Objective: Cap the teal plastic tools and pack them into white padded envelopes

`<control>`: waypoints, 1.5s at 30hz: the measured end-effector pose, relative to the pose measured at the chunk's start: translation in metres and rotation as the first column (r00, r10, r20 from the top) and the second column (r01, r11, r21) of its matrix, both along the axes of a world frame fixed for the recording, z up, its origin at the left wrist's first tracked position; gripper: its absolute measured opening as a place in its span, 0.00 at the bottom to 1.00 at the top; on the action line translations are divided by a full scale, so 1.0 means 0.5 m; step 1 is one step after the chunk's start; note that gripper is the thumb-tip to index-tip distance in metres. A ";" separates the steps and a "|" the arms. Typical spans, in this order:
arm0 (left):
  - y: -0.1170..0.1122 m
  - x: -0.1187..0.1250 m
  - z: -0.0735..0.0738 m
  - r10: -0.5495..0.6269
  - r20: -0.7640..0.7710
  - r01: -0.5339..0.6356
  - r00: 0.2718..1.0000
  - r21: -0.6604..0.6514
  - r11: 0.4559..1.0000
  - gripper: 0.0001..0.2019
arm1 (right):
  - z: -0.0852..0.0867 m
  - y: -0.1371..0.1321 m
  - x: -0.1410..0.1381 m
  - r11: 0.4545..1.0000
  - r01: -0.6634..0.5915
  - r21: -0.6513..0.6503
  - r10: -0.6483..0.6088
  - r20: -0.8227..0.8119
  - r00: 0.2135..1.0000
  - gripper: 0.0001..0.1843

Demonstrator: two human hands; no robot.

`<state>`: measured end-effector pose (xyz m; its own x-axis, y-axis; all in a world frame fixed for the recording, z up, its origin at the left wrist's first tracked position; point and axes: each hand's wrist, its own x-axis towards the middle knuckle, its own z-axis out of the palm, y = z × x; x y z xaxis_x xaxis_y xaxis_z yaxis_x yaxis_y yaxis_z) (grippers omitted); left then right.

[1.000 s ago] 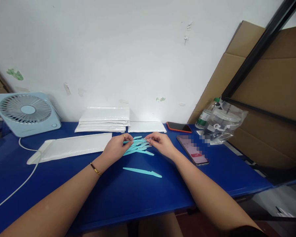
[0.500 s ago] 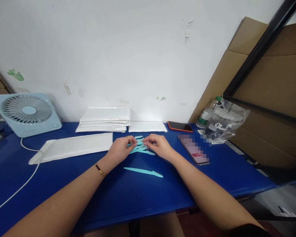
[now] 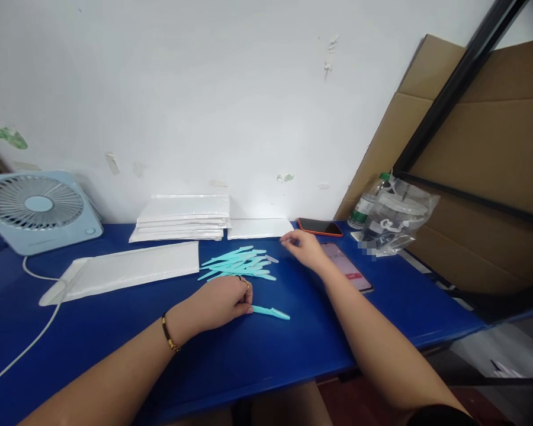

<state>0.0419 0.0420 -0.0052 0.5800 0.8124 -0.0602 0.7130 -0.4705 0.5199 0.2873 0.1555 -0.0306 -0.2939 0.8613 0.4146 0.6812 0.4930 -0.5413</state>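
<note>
My left hand is closed around the handle end of a single turquoise eyebrow razor, whose head points right, low over the blue table or on it. Just beyond the knuckles lies a loose pile of several more turquoise eyebrow razors, fanned in different directions. A greyish-looking piece shows at the pile's right side. To the right of the pile is my right hand, its fingers loosely bent and pointing left. I see nothing between them. It is raised near a flat white packet.
A stack of white padded envelopes stands against the wall, with one long envelope in front. At left is a blue fan with its cable. Two phones, a bottle and a bagged cup are at right.
Both hands have left the razor pile. My left hand moved toward me and took hold of the single razor's handle; my right hand moved right and slightly away. The view shifted slightly.
</note>
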 end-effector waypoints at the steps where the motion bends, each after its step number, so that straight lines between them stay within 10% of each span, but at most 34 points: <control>1: 0.001 -0.002 0.003 0.009 0.016 -0.009 1.000 0.003 1.000 0.07 | -0.006 -0.003 -0.008 0.998 -0.055 -0.031 0.056 0.034 0.998 0.08; 9: 0.037 -0.032 -0.003 0.218 0.166 -0.229 0.962 0.051 0.972 0.09 | -0.026 -0.008 -0.029 0.968 -0.103 -0.230 0.133 0.122 0.984 0.05; 17: 0.061 -0.054 -0.009 0.322 0.234 -0.338 0.917 0.030 0.941 0.10 | 0.023 -0.031 -0.009 0.855 -0.370 -0.364 0.265 -0.308 0.914 0.15; 28: 0.062 -0.055 -0.006 0.358 0.224 -0.370 0.906 0.013 0.929 0.11 | 0.034 -0.047 -0.022 0.836 -0.418 -0.356 0.280 -0.379 0.882 0.15; 36: 0.052 -0.038 -0.004 0.298 0.140 -0.307 0.944 0.049 0.950 0.12 | 0.014 -0.061 -0.057 0.834 -0.426 -0.351 0.326 -0.309 0.894 0.16; 41: 0.058 -0.045 -0.018 0.368 -0.040 -0.330 0.929 0.358 0.873 0.29 | 0.001 -0.061 -0.068 0.893 -0.362 -0.269 0.351 -0.089 0.932 0.17; 45: 0.076 -0.061 -0.036 0.348 -0.208 -0.282 0.914 0.290 0.914 0.38 | -0.001 -0.061 -0.065 0.909 -0.386 -0.156 0.404 0.105 0.909 0.45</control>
